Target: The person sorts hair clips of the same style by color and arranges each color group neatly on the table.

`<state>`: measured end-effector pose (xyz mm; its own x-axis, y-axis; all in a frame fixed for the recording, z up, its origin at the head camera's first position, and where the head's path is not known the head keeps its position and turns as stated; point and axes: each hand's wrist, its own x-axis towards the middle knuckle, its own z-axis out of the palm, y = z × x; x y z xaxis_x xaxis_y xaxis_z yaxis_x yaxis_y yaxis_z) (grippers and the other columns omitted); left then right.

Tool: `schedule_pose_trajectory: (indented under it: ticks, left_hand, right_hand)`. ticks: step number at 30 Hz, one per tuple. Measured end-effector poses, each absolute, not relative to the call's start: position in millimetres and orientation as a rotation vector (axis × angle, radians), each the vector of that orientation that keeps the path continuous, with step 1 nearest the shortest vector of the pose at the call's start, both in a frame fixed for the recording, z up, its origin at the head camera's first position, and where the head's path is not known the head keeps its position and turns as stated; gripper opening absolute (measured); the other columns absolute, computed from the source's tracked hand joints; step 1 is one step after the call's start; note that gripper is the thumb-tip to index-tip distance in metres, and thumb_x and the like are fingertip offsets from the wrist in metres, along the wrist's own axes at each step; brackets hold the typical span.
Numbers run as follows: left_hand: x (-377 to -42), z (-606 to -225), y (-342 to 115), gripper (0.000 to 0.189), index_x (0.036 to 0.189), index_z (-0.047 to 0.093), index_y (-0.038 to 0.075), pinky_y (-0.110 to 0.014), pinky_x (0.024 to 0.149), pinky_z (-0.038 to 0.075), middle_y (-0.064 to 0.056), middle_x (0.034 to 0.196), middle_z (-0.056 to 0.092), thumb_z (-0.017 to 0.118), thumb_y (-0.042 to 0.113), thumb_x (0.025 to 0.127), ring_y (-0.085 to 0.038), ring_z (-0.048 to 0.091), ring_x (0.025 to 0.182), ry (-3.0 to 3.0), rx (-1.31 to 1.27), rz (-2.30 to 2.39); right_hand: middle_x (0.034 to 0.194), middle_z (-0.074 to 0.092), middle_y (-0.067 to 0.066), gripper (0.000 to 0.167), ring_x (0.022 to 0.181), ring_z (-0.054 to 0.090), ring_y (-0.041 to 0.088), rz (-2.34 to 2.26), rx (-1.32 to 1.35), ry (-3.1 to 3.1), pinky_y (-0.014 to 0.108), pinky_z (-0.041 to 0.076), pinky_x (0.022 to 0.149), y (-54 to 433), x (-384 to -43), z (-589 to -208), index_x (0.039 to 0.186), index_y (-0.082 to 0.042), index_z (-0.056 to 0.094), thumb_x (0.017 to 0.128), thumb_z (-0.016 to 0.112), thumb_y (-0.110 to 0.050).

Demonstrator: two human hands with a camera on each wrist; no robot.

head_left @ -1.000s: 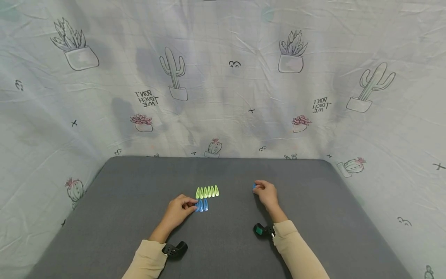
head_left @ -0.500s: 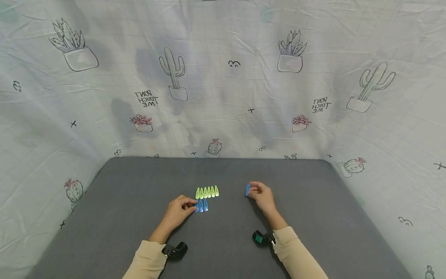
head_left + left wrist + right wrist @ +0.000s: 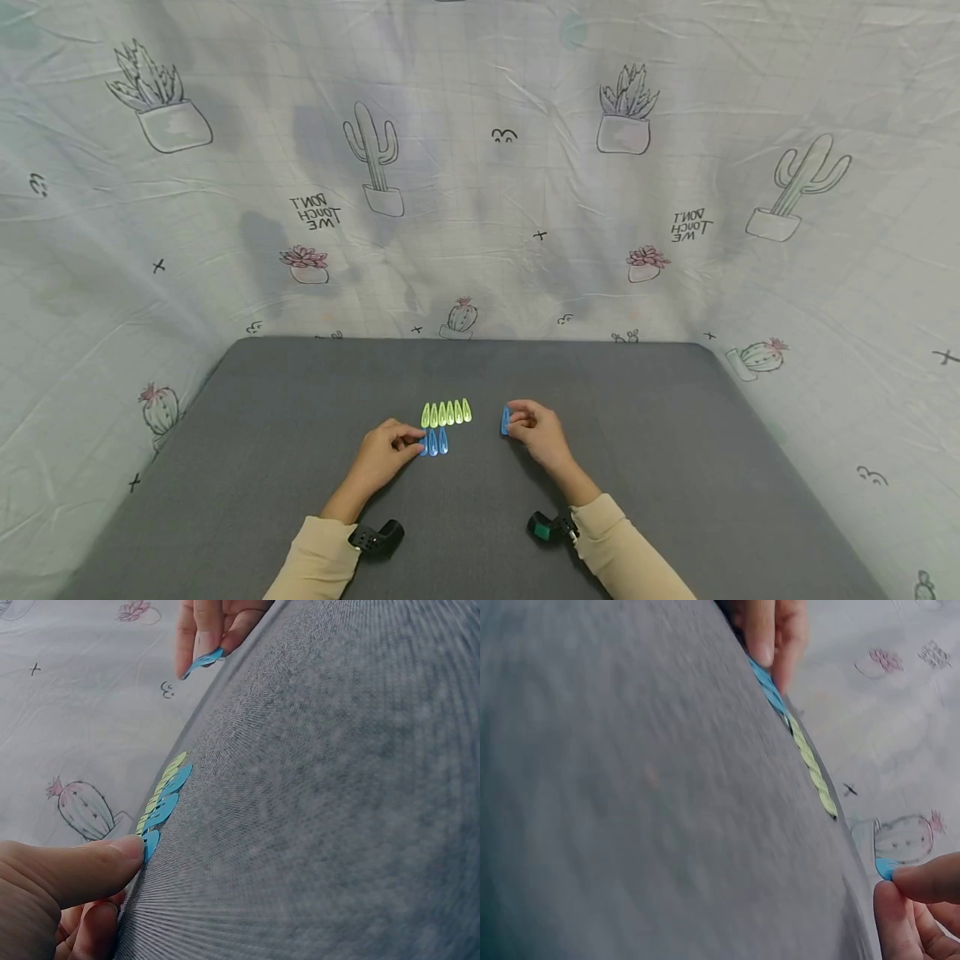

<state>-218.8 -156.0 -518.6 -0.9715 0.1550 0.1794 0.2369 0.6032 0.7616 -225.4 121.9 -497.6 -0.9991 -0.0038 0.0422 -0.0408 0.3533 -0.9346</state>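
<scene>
Several yellow-green snap hair clips lie upright side by side in a row on the grey table. Just below them is a shorter row of blue snap hair clips. My left hand holds the leftmost blue clip between thumb and finger, partly covering it. To the right of the rows, my right hand pinches another blue hair clip by its side. In the left wrist view that clip is apart from the rows; the right wrist view shows only its tip past the thumb.
A grey cloth-like surface covers the table, its far edge meeting a white curtain printed with cacti. The curtain also runs along both sides. A black wrist camera sits on the left wrist and another on the right.
My right hand has moved left and slightly nearer with its blue hair clip, towards the rows. The left hand has stayed on the leftmost blue clip.
</scene>
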Motion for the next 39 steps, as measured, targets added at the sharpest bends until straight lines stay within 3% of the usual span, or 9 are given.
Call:
schedule_pose_trajectory:
  ticks: [15,28,39]
  left_hand:
    - [-219.4,-518.4,-156.0,0.015,0.091,0.076,0.016,-0.022,0.059,0.042,0.004,0.077,0.057,0.077,0.012,0.077,-0.005,0.047,0.064,-2.73,-0.329,-1.305]
    - [-218.6,-517.7,-155.0,0.013,0.09,0.076,0.016,-0.022,0.058,0.041,0.004,0.077,0.056,0.077,0.012,0.078,-0.005,0.047,0.063,-2.738,-0.31,-1.32]
    - [-218.0,-517.0,-155.3,0.014,0.09,0.076,0.015,-0.022,0.058,0.041,0.004,0.076,0.056,0.078,0.011,0.077,-0.005,0.047,0.063,-2.725,-0.32,-1.319]
  right_hand:
    - [0.086,0.066,0.01,0.031,0.071,0.058,0.01,1.672,0.289,-2.638,0.021,0.048,0.063,81.5,-220.3,-503.0,0.112,0.001,0.065,0.081,0.067,0.003]
    - [0.084,0.066,0.004,0.029,0.072,0.06,0.009,1.482,0.345,-2.796,0.024,0.049,0.064,54.8,-219.5,-496.5,0.111,-0.002,0.067,0.081,0.066,0.0]
    - [0.079,0.065,0.006,0.025,0.07,0.059,0.01,1.26,0.348,-2.876,0.023,0.047,0.06,44.1,-222.1,-493.5,0.103,-0.001,0.069,0.078,0.067,0.0]
